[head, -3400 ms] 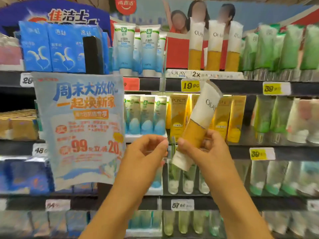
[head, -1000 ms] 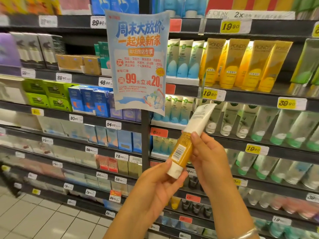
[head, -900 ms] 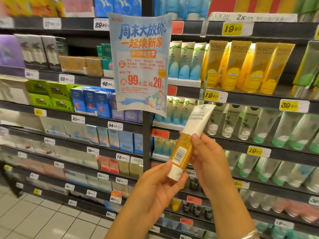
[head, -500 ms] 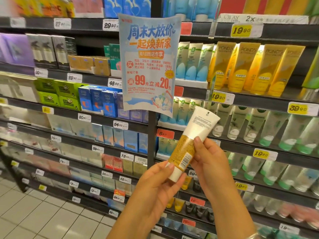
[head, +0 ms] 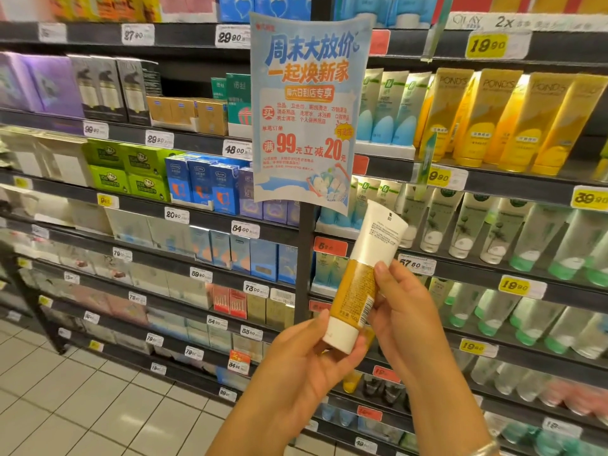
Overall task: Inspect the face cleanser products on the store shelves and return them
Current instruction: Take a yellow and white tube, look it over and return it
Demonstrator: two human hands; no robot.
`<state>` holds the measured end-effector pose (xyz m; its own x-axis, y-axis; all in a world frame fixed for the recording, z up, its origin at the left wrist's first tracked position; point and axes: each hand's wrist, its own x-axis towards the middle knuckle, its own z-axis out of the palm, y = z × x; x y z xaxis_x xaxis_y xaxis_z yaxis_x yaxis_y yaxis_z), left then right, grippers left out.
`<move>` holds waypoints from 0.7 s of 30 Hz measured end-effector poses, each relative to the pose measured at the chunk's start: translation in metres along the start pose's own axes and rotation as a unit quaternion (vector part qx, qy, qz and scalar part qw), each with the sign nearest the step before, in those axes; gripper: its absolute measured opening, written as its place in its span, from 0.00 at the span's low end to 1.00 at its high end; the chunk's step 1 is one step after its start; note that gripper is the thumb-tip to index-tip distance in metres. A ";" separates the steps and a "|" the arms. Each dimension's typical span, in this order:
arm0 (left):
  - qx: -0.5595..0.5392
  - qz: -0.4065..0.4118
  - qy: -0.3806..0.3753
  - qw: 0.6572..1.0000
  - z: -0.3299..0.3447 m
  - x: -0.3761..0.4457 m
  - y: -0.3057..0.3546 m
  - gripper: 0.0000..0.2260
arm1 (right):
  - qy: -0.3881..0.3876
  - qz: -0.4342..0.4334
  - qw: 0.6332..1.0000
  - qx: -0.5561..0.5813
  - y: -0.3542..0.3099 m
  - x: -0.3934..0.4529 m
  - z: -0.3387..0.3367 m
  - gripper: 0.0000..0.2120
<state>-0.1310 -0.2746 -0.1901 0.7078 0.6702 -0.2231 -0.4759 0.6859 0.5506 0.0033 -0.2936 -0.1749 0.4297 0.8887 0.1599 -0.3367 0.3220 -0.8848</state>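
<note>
Both hands are holding one cleanser tube point(head: 363, 279) in front of the shelving. Left hand point(head: 309, 360) is cupping the white cap end from below, fingers curling round it; right hand point(head: 403, 311) is gripping the orange body, thumb lying on its printed side. Tube is tilting up and to the right, back label and barcode facing the camera.

Progress, judged: inspection is under way, this tube is off the shelf, and the return is not yet done. Its likely slot is sitting on the far upper right, above the Olay strip point(head: 513, 21), mostly out of frame.

Surroundings: a promo sign point(head: 307, 106) is hanging just left of the tube; yellow Pond's tubes point(head: 493, 120) are standing to the upper right, green tubes point(head: 526, 238) below them. Nothing is blocking the hands.
</note>
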 end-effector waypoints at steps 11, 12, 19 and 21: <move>0.124 0.044 0.030 0.991 -0.015 -0.004 0.014 0.21 | -0.018 0.034 0.996 -0.081 0.002 -0.003 0.009 0.13; 0.123 0.036 0.025 0.991 -0.015 -0.004 0.014 0.21 | -0.019 0.033 0.996 -0.075 0.001 -0.003 0.009 0.13; -0.006 -0.028 -0.015 0.999 -0.005 -0.004 0.014 0.10 | -0.022 0.021 0.999 0.038 -0.005 -0.006 0.008 0.17; -0.040 -0.041 -0.018 0.998 -0.003 -0.003 0.012 0.13 | -0.017 0.019 0.998 0.059 -0.005 -0.006 0.006 0.18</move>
<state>-0.1404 -0.2682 -0.1850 0.7636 0.6012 -0.2356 -0.4541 0.7594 0.4660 -0.0024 -0.2990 -0.1686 0.3869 0.9108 0.1443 -0.4485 0.3226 -0.8335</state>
